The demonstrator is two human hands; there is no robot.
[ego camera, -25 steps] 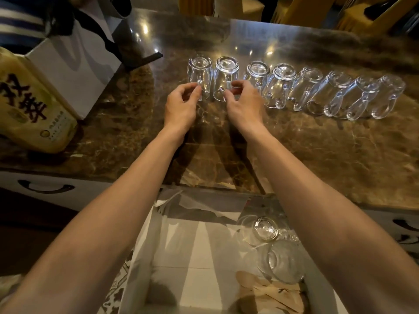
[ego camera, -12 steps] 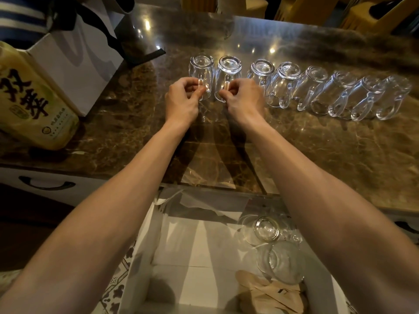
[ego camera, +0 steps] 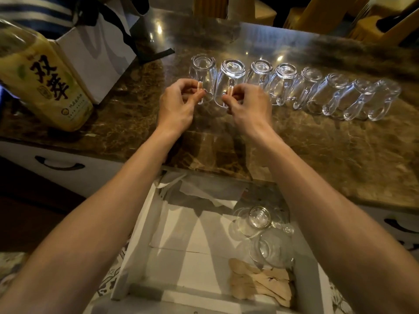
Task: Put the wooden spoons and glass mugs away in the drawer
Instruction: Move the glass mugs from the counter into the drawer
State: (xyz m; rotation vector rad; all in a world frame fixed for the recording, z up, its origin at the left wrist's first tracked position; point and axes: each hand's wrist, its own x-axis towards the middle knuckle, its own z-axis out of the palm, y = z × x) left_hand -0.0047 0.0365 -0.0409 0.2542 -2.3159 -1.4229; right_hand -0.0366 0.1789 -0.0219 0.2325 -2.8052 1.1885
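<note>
Several clear glass mugs stand upside down in a row on the brown marble counter [ego camera: 328,155]. My left hand [ego camera: 178,103] pinches the handle of the leftmost glass mug [ego camera: 203,71]. My right hand [ego camera: 248,103] pinches the handle of the second glass mug [ego camera: 231,74]. Both mugs still rest on the counter. Below, the open white drawer [ego camera: 140,241] holds two glass mugs [ego camera: 260,219] on the right and a pile of wooden spoons [ego camera: 260,284] in its near right corner.
A yellow bag with black characters [ego camera: 43,78] and a white box [ego camera: 97,55] sit on the counter's left. The remaining mugs [ego camera: 335,94] stretch to the right. Closed drawers with dark handles [ego camera: 60,165] flank the open one. Yellow furniture stands behind the counter.
Both hands went from open fingers reaching at the two leftmost mugs to fingers closed on their handles. The mugs have not visibly left the counter.
</note>
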